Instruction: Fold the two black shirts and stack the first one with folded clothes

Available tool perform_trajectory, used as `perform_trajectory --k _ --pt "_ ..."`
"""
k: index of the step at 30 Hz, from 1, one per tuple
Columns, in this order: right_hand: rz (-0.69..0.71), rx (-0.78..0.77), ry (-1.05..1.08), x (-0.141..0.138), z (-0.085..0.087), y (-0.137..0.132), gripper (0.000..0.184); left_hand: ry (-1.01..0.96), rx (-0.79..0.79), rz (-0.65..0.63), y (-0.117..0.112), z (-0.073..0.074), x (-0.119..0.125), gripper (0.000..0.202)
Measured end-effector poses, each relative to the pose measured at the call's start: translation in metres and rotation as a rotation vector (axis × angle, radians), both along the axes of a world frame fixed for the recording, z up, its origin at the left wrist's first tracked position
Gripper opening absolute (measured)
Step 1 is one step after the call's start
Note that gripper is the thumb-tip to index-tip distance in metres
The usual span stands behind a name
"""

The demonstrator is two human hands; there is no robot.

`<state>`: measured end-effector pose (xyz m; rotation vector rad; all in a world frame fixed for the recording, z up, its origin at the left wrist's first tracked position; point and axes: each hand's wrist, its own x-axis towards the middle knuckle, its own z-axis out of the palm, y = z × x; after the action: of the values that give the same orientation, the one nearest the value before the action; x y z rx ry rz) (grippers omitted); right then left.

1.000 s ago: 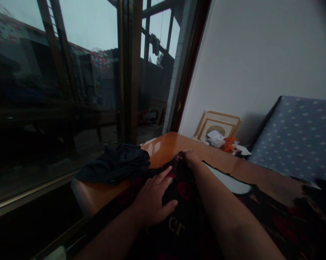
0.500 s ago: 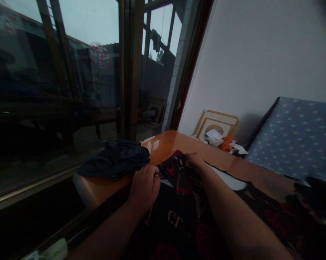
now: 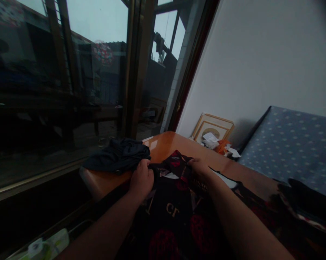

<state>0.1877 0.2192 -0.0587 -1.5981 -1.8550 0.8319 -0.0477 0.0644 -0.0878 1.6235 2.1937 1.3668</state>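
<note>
The black, red-patterned cloth (image 3: 175, 195) stretches away from me. My left hand (image 3: 142, 178) and right hand (image 3: 200, 168) pinch its far end, at opposite sides.

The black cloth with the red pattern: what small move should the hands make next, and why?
Perhaps ease the left hand and right hand gently apart: both have fingers curled at the far part of the black cloth, which looks rumpled between them.
</note>
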Motion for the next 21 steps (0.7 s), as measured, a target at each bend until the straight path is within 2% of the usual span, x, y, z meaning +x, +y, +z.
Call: perform_trajectory --k 3,5,8,10,12,14,17,21 --pt "-0.022 0.108 -0.088 0.006 0.008 -0.012 0.008 -0.063 0.028 0.026 0.001 -0.001 -0.002 0.031" --pt "0.029 0.245 -0.143 0.0 0.014 -0.026 0.011 -0.112 0.04 0.049 0.002 -0.002 -0.002 0.03" --pt "0.264 0.434 -0.246 -0.023 0.02 -0.057 0.016 -0.172 0.054 0.073 0.003 -0.002 -0.003 0.028" --pt "0.444 0.468 -0.294 -0.042 0.02 -0.079 0.019 -0.189 0.059 0.072 0.004 -0.002 -0.003 0.028" --pt "0.531 0.47 -0.369 -0.059 0.015 -0.095 0.028 -0.193 0.049 0.064 0.005 -0.003 -0.004 0.029" --pt "0.542 0.467 -0.474 -0.072 0.009 -0.105 0.034 -0.187 0.024 0.063 0.006 -0.004 -0.005 0.03" --pt "0.494 0.489 -0.575 -0.083 0.006 -0.109 0.024 -0.157 -0.005 0.067 0.006 -0.004 -0.005 0.029" --pt "0.388 0.547 -0.443 -0.084 0.017 -0.109 0.013 -0.122 -0.006 0.048 0.003 -0.002 -0.005 0.026"
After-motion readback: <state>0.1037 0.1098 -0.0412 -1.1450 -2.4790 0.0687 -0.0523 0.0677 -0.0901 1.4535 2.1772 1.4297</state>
